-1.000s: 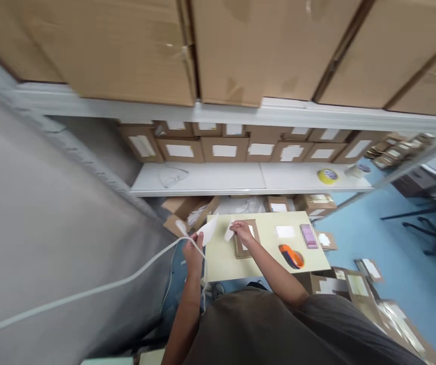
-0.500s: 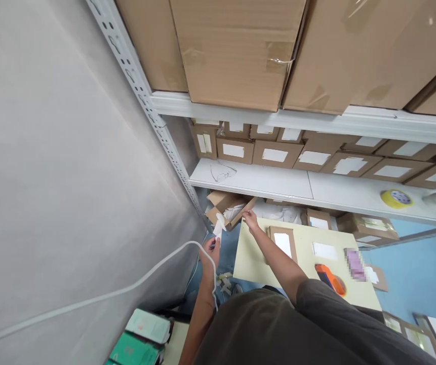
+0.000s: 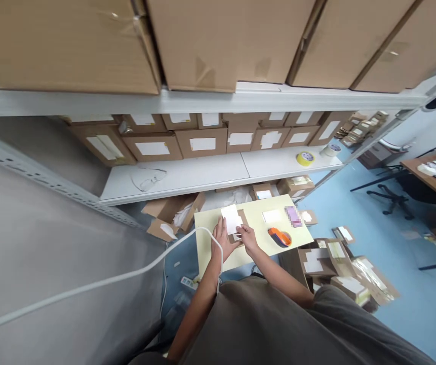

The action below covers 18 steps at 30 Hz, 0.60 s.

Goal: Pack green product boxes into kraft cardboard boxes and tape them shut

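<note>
On a small pale yellow table, my left hand and my right hand meet over a flat brown cardboard parcel. Both hands pinch a white label sheet that stands above the parcel. My left fingers curl on the sheet's lower left edge, and my right fingers close on its lower right corner. Further right on the table lie a second white label, a small purple item and an orange tape dispenser.
A white shelf behind the table carries labelled brown boxes, a yellow tape roll and a white roll. An open carton sits on the floor to the left. Flat parcels litter the blue floor on the right. A white cable crosses the left.
My right hand came back from the open carton at the left to the table. My left hand rose from beside the table. Both now hold a white label over the parcel. The camera swung right.
</note>
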Available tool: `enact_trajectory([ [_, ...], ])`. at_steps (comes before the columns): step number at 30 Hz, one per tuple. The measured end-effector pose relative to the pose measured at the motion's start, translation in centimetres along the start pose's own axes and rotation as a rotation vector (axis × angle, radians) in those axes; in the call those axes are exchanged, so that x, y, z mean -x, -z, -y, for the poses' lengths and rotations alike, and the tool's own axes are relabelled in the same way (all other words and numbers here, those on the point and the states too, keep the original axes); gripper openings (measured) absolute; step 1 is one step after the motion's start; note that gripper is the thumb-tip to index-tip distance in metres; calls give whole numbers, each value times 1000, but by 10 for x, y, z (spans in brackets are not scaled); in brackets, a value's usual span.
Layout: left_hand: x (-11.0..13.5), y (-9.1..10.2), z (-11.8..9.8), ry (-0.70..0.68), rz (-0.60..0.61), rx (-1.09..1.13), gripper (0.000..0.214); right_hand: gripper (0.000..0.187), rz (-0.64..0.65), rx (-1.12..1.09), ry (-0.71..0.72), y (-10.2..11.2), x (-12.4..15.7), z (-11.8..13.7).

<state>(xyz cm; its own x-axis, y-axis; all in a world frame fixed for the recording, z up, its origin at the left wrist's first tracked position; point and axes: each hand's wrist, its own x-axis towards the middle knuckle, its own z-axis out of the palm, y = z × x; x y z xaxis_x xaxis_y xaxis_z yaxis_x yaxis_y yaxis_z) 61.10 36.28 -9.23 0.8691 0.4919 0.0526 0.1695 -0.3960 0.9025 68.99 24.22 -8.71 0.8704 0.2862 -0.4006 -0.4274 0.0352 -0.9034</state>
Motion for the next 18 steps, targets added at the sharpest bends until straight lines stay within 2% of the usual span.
enact_trajectory([
  [2, -3, -20, -2, 150, -18, 170, 104, 48, -14, 0, -24, 23, -7, 6],
  [5, -7, -44, 0, 406, -30, 449, 70, 49, 57, 13, -89, 50, -13, 8],
  [7, -9, -55, 2, 465, -33, 512, 59, 49, 102, 13, -124, 63, -15, 2],
  [9, -9, -65, 3, 488, -84, 482, 53, 47, 107, 26, -138, 73, -18, -9],
  [12, -10, -79, 6, 548, -142, 382, 45, 44, 31, 109, -129, 86, -26, -27],
  [15, -12, -95, 11, 634, -170, 260, 32, 43, -56, 212, -129, 102, -40, -45],
  [18, -15, -111, 19, 683, -173, 150, 21, 47, -64, 273, -141, 118, -55, -60],
])
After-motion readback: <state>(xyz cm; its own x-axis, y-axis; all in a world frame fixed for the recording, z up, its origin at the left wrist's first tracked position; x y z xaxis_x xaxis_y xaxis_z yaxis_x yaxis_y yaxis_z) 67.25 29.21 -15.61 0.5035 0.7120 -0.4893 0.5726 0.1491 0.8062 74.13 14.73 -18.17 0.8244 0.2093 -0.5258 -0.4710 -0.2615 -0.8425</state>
